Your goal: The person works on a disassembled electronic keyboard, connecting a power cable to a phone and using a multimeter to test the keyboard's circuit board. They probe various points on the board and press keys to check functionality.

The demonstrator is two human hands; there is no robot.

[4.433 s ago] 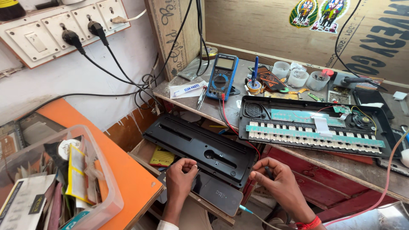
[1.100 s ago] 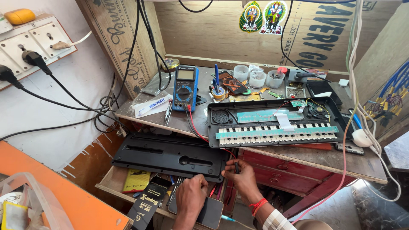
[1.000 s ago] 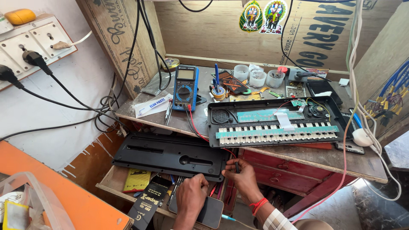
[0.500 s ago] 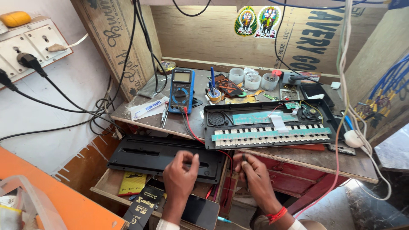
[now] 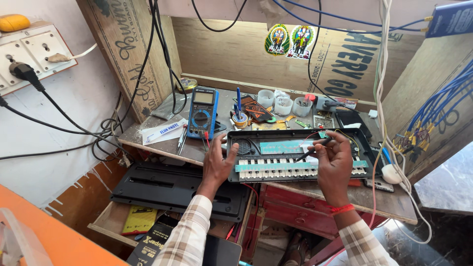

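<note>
The opened keyboard point(image 5: 295, 155) lies on the cluttered bench, beside a blue multimeter point(image 5: 202, 112). The left hand point(image 5: 217, 165), fingers spread, steadies its left edge; the right hand point(image 5: 335, 165) pinches a thin dark tool point(image 5: 313, 149) over the circuit board. A slip could scratch the exposed board or snag its thin wires.

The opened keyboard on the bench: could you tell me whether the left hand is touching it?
Touching. The head view shows the left hand pressed against the left end of the opened keyboard, no gap visible.

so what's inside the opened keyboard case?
Inside the keyboard case: a teal circuit board, a row of white keys and thin wires. Anything beneath the board is hidden.
</note>
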